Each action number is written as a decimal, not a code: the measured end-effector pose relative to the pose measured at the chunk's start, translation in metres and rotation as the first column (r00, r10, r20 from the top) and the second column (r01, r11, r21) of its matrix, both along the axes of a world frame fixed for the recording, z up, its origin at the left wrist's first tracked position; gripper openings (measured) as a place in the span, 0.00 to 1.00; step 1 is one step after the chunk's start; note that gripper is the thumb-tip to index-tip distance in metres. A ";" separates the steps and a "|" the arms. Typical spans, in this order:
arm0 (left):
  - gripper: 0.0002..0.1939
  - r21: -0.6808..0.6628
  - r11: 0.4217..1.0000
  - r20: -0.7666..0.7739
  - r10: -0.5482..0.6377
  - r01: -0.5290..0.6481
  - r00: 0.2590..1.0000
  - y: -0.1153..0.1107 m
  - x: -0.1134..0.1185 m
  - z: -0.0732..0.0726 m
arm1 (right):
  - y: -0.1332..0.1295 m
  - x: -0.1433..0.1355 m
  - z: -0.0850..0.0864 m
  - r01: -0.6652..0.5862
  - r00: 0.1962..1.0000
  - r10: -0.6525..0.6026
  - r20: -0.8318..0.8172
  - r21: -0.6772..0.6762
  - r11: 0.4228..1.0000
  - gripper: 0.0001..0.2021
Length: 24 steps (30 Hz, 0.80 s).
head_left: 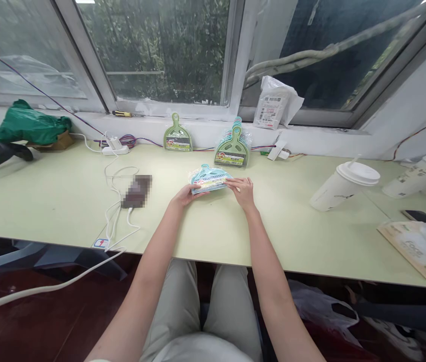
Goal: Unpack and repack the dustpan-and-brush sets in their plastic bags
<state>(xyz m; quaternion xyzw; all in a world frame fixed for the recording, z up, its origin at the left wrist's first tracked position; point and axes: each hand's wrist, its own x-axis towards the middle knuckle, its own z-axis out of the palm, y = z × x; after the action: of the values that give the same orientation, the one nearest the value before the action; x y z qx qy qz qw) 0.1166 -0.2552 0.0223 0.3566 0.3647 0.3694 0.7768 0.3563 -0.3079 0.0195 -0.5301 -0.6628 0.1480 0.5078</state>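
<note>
A small blue dustpan-and-brush set [209,178] in clear wrapping, with a printed label, is held just above the table between both hands. My left hand [187,195] grips its left end, fingers under it and thumb on the front. My right hand [243,192] has its fingers closed on the right end by the label. Beyond it stands a row of similar wrapped sets, with a green dustpan set [232,148] at the front. Another green dustpan set [177,136] leans upright by the wall to the left.
A pixelated dark object [136,192] with a white charging cable lies left of my hands. On the right are a white lidded cup [344,185], a second cup [420,176] and a tissue pack [420,246]. A power strip [115,149] sits by the wall; a utility knife [122,114] lies on the sill.
</note>
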 end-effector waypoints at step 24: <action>0.40 0.300 0.934 -0.165 -0.149 0.194 0.975 -0.016 0.012 0.006 | 0.022 0.008 -0.031 0.034 0.865 -0.174 -0.470 -0.292 0.956 0.25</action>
<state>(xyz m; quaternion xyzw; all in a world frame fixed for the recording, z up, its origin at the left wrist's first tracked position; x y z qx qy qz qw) 0.1286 -0.2708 0.0284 0.5310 0.3222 0.3275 0.7120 0.3642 -0.2858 -0.0112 -0.5753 -0.4551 0.3400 0.5884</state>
